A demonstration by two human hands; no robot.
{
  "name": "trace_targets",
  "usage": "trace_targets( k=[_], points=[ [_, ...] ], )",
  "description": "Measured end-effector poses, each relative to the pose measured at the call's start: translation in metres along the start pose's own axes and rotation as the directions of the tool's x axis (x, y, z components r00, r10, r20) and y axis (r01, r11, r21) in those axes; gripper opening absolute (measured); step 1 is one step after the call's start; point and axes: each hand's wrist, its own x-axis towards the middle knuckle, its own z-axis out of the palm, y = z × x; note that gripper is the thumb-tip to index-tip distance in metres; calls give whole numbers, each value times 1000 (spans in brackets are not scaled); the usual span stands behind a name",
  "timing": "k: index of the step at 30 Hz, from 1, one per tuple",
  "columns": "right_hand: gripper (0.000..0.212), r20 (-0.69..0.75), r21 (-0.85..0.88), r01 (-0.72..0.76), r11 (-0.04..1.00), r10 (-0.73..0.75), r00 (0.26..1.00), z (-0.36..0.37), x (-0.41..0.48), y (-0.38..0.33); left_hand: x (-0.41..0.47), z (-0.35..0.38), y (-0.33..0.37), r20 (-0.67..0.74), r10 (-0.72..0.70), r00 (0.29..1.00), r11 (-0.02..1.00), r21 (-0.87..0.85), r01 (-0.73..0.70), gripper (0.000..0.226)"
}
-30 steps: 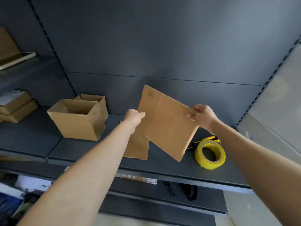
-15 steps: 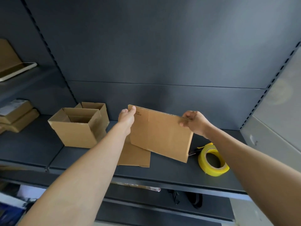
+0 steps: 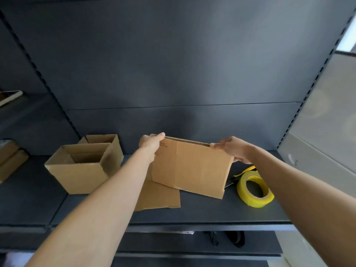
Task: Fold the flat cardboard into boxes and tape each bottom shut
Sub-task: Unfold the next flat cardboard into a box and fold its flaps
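A few lines of small dark print are seen on the sheet, at its upper left just beside the left hand; they are too small to be read.

The sheet is held upright over the middle of the shelf, with its corrugated top edge shown to the camera and one vertical crease left of centre. Its upper left corner is gripped by the left hand, one digit hooked over the top edge. Its upper right corner is pinched by the right hand, whose fingers are laid along the top edge and are blurred. A second sheet is laid flat on the shelf beneath and in front, partly covered by the held sheet and the left forearm.

To the left, an open box is stood on the shelf, with a rear box, also open, close behind it. To the right, a yellow tape is laid on its side with its hole turned up. A yellow-and-black tool is partly hidden between the tape and the sheet; its kind cannot be told.

The shelf is dark grey and matte. It is backed by a panel of the same grey, crossed by one horizontal seam and flanked by slotted uprights. A pale wall is seen at the right. Brown cartons are stacked in the bay at the far left. Black items are kept on a lower shelf, too dim to be identified.
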Motion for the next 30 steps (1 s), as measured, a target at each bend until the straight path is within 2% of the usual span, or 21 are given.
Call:
trace_targets(
  k=[5,9,11,16,23,27,30],
  points=[
    [29,129,149,-139,979,120,984,-5,0,-5,2,1,0,13,13,1000,1000,-10,-13,59],
    [29,176,144,-208,967,182,967,-4,-1,-8,-1,2,-1,38,30,999,1000,0,-30,40],
    [33,148,109,-212,971,195,970,-2,-1,-9,-3,2,0,45,41,998,999,10,-41,31],
    [41,36,-47,-167,985,168,985,4,-2,-13,-8,2,2,73,43,996,998,33,-45,24],
    [45,-162,-78,-137,987,123,979,7,5,-14,-13,1,0,138,42,990,999,3,-43,13],
    [43,-140,-79,-126,989,114,984,5,5,-14,-15,0,-4,169,46,985,999,9,-48,18],
    [48,-136,-226,-102,969,72,988,6,2,-15,-18,1,-5,187,64,980,997,40,-73,17]
  ],
)
